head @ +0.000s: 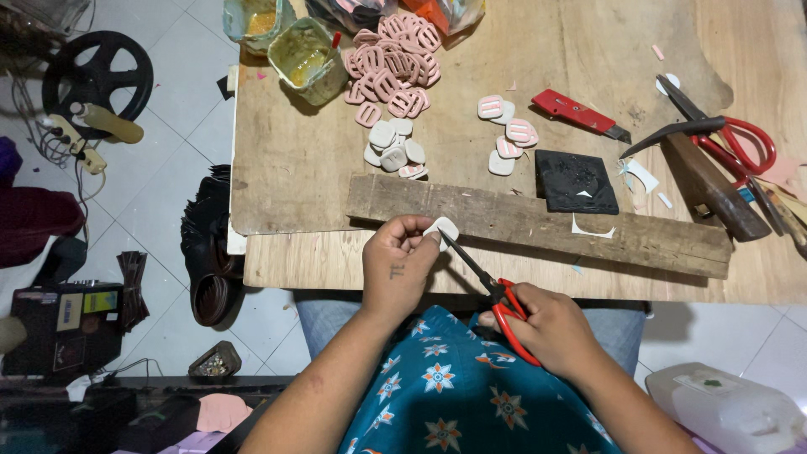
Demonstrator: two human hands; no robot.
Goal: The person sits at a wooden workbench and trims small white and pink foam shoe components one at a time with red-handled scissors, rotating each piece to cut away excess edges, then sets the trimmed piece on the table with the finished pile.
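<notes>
My left hand (398, 265) pinches a small white rounded-square piece (443, 229) at the near edge of the wooden table (311, 160). My right hand (551, 329) grips red-handled scissors (492, 290), whose dark blades point up-left and touch the white piece. Both hands hover above my lap, which is covered by a teal flowered cloth (458, 387).
A worn wooden plank (538, 223) lies across the table. Behind it are a pile of pink buckle-shaped pieces (393, 63), white pieces (391, 145), a black square pad (576, 182), a red utility knife (580, 113), second red scissors (727, 139), a hammer (710, 189) and two glue tubs (307, 59).
</notes>
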